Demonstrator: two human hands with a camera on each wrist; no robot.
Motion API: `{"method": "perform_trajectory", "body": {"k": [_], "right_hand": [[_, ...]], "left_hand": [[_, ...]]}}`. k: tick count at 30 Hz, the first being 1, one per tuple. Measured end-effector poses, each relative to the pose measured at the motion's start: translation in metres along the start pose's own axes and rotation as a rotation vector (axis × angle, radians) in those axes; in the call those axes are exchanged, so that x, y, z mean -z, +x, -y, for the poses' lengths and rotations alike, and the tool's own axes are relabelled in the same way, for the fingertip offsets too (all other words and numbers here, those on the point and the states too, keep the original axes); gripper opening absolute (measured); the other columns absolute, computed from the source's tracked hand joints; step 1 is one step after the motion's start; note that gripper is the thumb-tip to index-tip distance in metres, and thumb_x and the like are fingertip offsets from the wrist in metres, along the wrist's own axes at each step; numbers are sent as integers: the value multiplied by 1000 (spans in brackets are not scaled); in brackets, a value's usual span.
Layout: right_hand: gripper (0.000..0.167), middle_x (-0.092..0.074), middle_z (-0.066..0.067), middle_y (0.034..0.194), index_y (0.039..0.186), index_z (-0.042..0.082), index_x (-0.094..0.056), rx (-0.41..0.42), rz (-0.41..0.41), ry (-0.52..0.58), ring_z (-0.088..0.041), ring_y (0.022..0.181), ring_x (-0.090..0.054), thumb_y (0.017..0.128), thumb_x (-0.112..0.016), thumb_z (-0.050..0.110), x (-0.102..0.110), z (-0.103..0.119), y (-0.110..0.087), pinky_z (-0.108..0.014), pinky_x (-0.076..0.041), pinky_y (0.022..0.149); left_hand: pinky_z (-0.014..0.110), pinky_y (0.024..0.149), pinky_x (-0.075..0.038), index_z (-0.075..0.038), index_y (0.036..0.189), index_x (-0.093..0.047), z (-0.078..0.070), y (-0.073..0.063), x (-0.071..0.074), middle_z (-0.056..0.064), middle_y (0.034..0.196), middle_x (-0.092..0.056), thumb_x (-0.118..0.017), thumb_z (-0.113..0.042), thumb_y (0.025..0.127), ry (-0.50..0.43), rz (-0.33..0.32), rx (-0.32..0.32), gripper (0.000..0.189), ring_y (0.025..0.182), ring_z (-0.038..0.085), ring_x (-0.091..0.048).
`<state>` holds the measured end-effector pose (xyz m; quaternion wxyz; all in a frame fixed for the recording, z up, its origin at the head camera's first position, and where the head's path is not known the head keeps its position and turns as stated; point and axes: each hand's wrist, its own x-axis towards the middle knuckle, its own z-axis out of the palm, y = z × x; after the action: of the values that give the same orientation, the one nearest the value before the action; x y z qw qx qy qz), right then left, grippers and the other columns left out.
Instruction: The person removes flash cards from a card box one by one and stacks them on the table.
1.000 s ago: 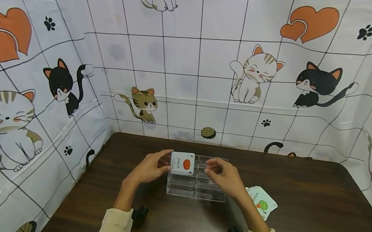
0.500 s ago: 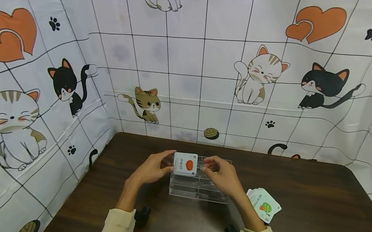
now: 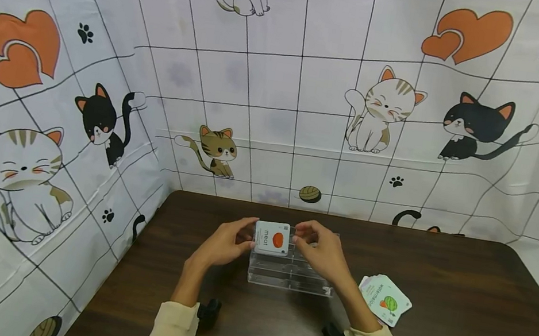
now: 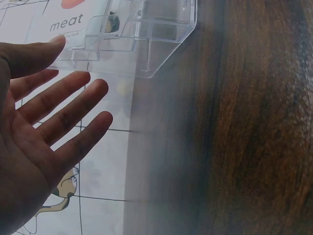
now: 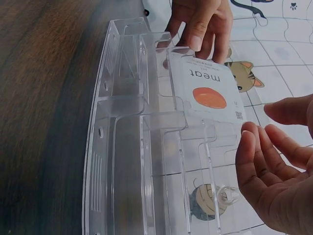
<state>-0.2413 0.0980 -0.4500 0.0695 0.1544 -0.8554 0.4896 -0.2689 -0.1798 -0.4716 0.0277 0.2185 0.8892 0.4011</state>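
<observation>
A white card [image 3: 272, 238] printed "meat" with a red-orange picture stands in the left rear part of a clear, stepped plastic card holder [image 3: 266, 276]. Beside its left edge is my left hand [image 3: 224, 243]. In the left wrist view, the left thumb [image 4: 57, 45] lies against the holder's edge near the card, while the other fingers stay extended and apart. My right hand [image 3: 323, 254] hovers at the card's right side. The right wrist view shows its fingers [image 5: 248, 142] loosely bent, the thumb apart from them, and nothing held.
To the right of the holder lies a loose stack of cards [image 3: 384, 300], a watermelon card on top, near the right forearm. All stand on a dark wooden table [image 3: 465, 325]. A white cat-patterned sheet [image 3: 280, 94] hangs behind and at the sides.
My right hand has come a little closer to the meat card's right edge. The left hand stays by the card, and the head view has shifted slightly.
</observation>
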Motion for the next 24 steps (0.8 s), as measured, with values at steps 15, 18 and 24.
{"method": "perform_trajectory", "body": {"k": [15, 18, 24], "right_hand": [[24, -78, -10, 114, 123, 10, -73, -26, -50, 27, -24, 98, -76, 99, -76, 13, -6, 3, 9, -28, -55, 70], [25, -78, -10, 114, 123, 10, -73, -36, -57, 23, -25, 99, -76, 99, -77, 14, -7, 3, 10, -28, -56, 73], [25, -78, -10, 115, 123, 8, -73, -47, -60, 2, -27, 100, -76, 99, -77, 15, -7, 6, 17, -36, -61, 80]], "left_hand": [[52, 101, -60, -9, 162, -47, 2, 0, 1, 17, 140, -69, -72, -10, 103, 2, 3, 0, 64, 121, 33, -73], [52, 101, -60, -10, 161, -48, 3, -1, 1, 17, 139, -69, -72, -9, 103, 0, 3, -2, 63, 121, 33, -73], [52, 101, -60, -11, 161, -48, 4, 0, 0, 17, 140, -68, -72, -10, 103, -1, 4, -8, 63, 121, 33, -73]]}}
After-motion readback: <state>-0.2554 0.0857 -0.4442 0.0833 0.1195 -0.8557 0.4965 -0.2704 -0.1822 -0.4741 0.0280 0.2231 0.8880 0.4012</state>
